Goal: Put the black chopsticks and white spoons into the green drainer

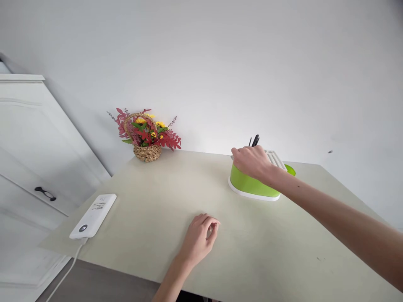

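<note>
A green utensil holder (252, 185) with a white base and a white slotted top (275, 159) stands toward the back right of the table. My right hand (252, 160) reaches over its left end, back of the hand upward and fingers closed; whatever they grip there is hidden. Thin black sticks or handles (255, 141) rise just behind that hand. My left hand (201, 235) lies on the table nearer to me, fingers curled and thumb against the index finger, with nothing visible in it.
At the back left is a wicker basket (147, 152) of artificial flowers. A white power bank (94, 216) with a cable (67, 272) lies by the left edge of the pale table (151, 201). A white cabinet (34, 159) stands at the left, and a wall runs behind.
</note>
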